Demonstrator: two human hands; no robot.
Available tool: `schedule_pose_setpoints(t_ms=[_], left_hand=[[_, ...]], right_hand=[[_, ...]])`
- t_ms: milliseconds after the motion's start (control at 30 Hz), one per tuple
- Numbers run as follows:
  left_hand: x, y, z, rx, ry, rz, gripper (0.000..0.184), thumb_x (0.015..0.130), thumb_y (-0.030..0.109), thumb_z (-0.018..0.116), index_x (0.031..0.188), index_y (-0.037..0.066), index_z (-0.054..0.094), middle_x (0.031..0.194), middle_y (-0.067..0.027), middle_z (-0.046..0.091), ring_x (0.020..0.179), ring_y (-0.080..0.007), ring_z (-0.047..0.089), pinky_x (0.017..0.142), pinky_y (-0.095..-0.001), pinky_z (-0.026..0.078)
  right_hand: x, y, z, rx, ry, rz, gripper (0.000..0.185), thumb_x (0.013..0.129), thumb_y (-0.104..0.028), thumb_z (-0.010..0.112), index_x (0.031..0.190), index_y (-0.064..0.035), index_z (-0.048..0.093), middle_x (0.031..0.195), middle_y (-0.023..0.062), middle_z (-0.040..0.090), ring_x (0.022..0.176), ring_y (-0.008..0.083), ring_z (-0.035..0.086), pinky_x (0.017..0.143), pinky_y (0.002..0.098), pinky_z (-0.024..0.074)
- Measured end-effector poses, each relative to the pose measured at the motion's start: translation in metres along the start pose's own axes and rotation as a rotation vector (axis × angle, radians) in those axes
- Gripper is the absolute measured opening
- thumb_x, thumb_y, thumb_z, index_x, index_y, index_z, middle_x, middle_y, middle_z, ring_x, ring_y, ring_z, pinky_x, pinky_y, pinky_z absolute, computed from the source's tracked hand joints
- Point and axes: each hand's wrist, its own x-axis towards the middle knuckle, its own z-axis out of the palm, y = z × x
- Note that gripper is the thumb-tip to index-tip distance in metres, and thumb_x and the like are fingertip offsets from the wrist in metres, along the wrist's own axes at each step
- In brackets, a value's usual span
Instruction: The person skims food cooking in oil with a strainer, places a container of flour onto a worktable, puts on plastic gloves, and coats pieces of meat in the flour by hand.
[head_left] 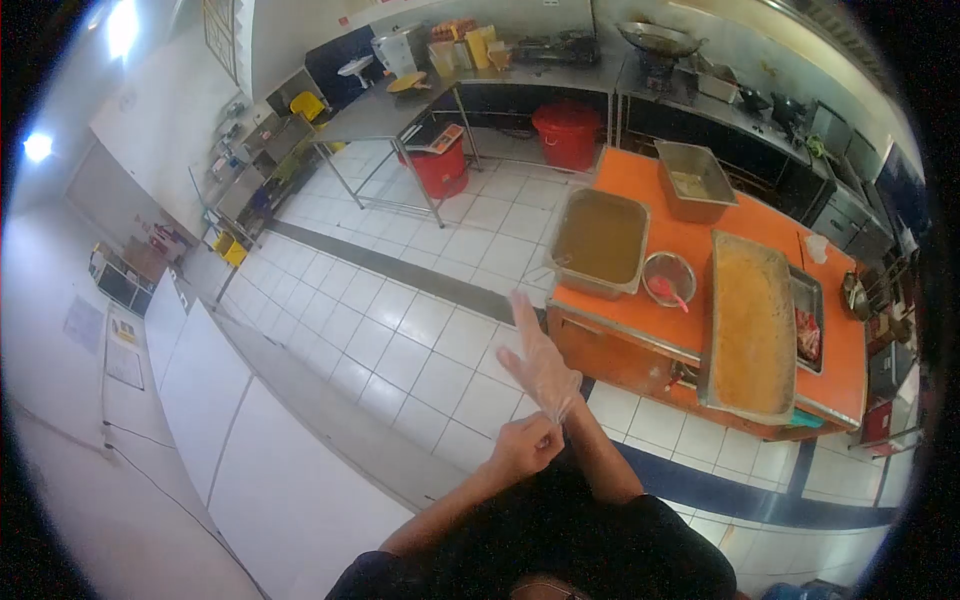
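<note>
My right hand (540, 365) wears a thin clear plastic glove (548, 372), its fingers stretched out and apart, holding nothing. At its wrist, my bare left hand (522, 447) is closed, pinching the glove's cuff. Beyond my right hand stands an orange-topped table (650, 325). On its near left part is a deep metal tray (600, 240) of brownish contents. Beside that tray sits a metal bowl (668, 280) with a pink utensil (676, 297). A long tray (752, 325) with an orange-brown surface lies further right.
Another deep metal pan (692, 182) and a tray with a red packet (808, 335) are on the orange table. Red bins (567, 135) stand behind. A steel table (375, 122) is at the back, a wok (660, 40) on the stove counter. White panels (290, 470) stand at left.
</note>
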Motion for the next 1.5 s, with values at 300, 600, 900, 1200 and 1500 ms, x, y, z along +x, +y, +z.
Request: schedule_pose_setpoints(t_ms=[300,600,900,1200,1500], left_hand=[[0.027,-0.056,-0.098,-0.713,0.558,-0.542,0.026,0.096,0.017,0.051,0.120,0.006,0.053,0.103,-0.0055,0.054,0.090,-0.0160,0.052,0.078,-0.0341,0.046],[0.008,-0.090,-0.134,-1.498,0.924,-0.387,0.029,0.096,0.017,0.051,0.124,0.010,0.045,0.107,-0.0092,0.051,0.094,-0.0214,0.049,0.084,-0.0362,0.045],[-0.030,-0.085,-0.111,-1.207,0.915,-0.291,0.036,0.087,-0.003,0.052,0.120,0.010,0.049,0.100,-0.0086,0.052,0.086,-0.0207,0.050,0.084,-0.0363,0.045],[-0.037,-0.070,-0.146,-0.737,0.583,-0.682,0.040,0.089,0.006,0.063,0.127,0.002,0.053,0.123,-0.0125,0.059,0.113,-0.0220,0.057,0.097,-0.0362,0.047],[-0.043,-0.099,-0.123,-0.924,0.435,-0.696,0.015,0.096,0.020,0.065,0.100,0.005,0.063,0.095,-0.0029,0.066,0.087,-0.0148,0.065,0.079,-0.0314,0.054]], right_hand=[[-0.009,0.003,-0.037,1.224,0.199,-0.208,0.088,0.099,-0.063,0.037,0.157,-0.0020,0.014,0.155,0.0249,0.033,0.145,0.0318,0.031,0.120,0.0465,0.0220],[-0.023,0.025,0.049,0.764,-0.028,0.131,0.093,0.095,-0.064,0.046,0.157,-0.0013,0.017,0.154,0.0161,0.040,0.140,0.0295,0.040,0.116,0.0392,0.0265],[-0.004,0.017,0.102,0.767,-0.255,0.438,0.036,0.091,-0.027,0.072,0.117,-0.0033,0.063,0.087,0.0015,0.065,0.073,0.0098,0.060,0.066,0.0256,0.0500],[-0.010,-0.017,0.052,0.520,-0.097,0.197,0.023,0.092,-0.022,0.072,0.106,-0.0040,0.068,0.078,-0.0022,0.063,0.063,0.0042,0.052,0.055,0.0216,0.0432],[-0.021,0.013,0.030,0.531,-0.131,0.309,0.021,0.093,-0.019,0.070,0.108,-0.0049,0.068,0.074,-0.0004,0.063,0.059,0.0063,0.054,0.053,0.0225,0.0434]])
